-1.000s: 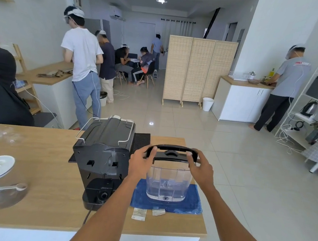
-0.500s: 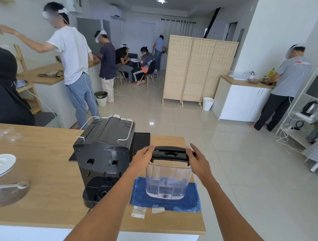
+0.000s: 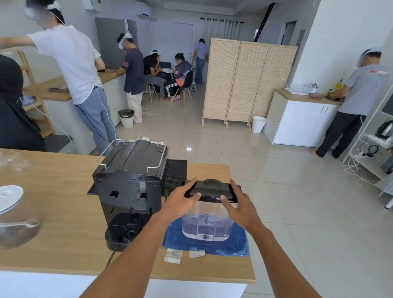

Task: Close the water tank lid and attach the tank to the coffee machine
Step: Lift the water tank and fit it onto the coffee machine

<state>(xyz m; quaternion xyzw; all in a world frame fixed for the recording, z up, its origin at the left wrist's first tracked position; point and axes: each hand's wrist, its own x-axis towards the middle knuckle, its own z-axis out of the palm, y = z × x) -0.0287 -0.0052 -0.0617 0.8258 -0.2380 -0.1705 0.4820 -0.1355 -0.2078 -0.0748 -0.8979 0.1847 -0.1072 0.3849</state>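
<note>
Water tank (image 3: 206, 222) sits upright on the blue cloth (image 3: 239, 245), lower centre of frame, just right of the coffee machine (image 3: 129, 186) and not touching it. Black lid (image 3: 212, 190) is down on the tank rim and looks flat; can't tell if it has latched.

Left hand (image 3: 180, 203) and right hand (image 3: 240, 210) are both spread, fingers draped over the lid's two ends, palms against the tank's upper sides. Neither pinches anything.

Step in hand, as I read it: seat the lid, then lift.

- Press down evenly at both ends so the lid doesn't cock to one side. Check the near edge sits flush.
- Tank has water in the bottom. Grip the clear walls below the lid, not the lid alone, since it may pop off under load.
- Keep it level through the lift.
- Docking base is the low black block with the valve at the machine's near end, lower centre-left. Line the tank's bottom outlet over it, lower straight, no tilt.
</note>
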